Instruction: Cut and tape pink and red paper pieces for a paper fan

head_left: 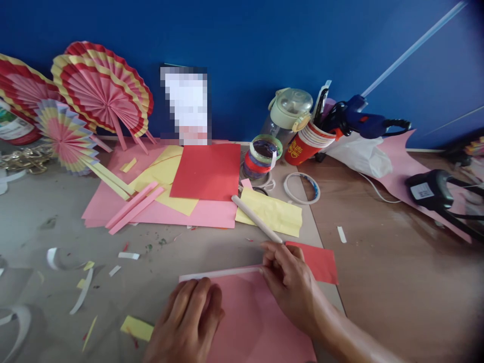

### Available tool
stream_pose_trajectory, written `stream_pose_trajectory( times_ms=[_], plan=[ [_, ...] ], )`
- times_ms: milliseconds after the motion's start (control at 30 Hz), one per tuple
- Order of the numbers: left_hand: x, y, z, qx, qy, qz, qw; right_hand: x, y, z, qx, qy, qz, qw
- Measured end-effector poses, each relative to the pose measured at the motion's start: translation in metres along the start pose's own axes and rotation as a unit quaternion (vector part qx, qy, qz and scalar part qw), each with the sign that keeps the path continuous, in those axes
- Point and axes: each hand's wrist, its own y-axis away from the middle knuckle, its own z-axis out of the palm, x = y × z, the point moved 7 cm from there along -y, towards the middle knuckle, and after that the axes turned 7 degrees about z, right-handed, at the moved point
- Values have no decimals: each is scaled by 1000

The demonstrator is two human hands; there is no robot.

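A pink paper sheet [253,322] lies at the near edge of the work surface, with a white strip [219,274] along its far edge. My left hand [187,322] rests flat on the sheet's left part, fingers together and curled slightly. My right hand [289,282] is closed around a white stick-like tool [257,219] that points up and to the left, its fingers at the right end of the white strip. A red paper piece [321,262] lies just right of that hand.
Red [206,171], yellow [270,212] and pink sheets lie in the middle, with folded pink strips [132,206]. Paper fans [102,91] lean on the blue wall at left. Tape rolls [260,156], a cup [308,143], a bottle, a glue gun [363,121] and scraps lie around.
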Motion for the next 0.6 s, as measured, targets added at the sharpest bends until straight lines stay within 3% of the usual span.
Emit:
stream_pose_trajectory(
  times_ms=[167,600],
  plan=[
    [-2,-3,-3,20,4,-14,1000,-2,0,0,7,3,-6,1000],
    [-1,1,2,-3,-3,-7,1000,0,-1,2,8,9,-3,1000]
  ],
)
